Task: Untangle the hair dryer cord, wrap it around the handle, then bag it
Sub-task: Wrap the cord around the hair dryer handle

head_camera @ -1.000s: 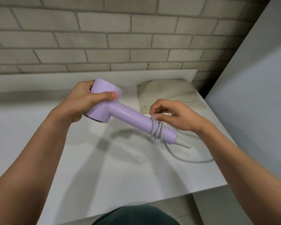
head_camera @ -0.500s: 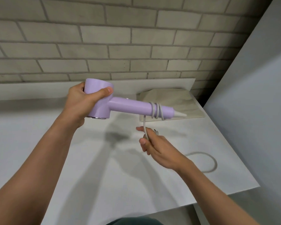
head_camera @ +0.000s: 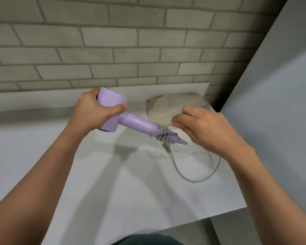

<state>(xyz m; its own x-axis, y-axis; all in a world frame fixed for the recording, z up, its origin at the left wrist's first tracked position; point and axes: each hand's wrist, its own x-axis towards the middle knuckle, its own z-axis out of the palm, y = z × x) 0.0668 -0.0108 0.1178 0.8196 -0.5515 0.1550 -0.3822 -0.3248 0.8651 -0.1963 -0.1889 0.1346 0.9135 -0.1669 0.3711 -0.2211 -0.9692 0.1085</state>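
Note:
A lilac hair dryer (head_camera: 138,122) is held above the white table, its handle pointing right and slightly down. My left hand (head_camera: 94,112) grips the dryer's head. Several turns of the grey cord (head_camera: 162,134) lie around the lower end of the handle. My right hand (head_camera: 201,124) pinches the cord just above those turns. The loose rest of the cord hangs below the handle and loops on the table (head_camera: 113,183) to the right. A beige cloth bag (head_camera: 168,106) lies flat at the back right of the table, partly behind my right hand.
A brick wall stands behind the table, with a low white ledge (head_camera: 42,99) along it. A grey panel (head_camera: 281,103) rises at the right, close to the table's right edge. The table's front edge runs near my body.
My right hand came up from below the handle to above it, carrying the cord over for another turn. The dryer tilted so its handle points downward to the right. The loose loop on the table shifted.

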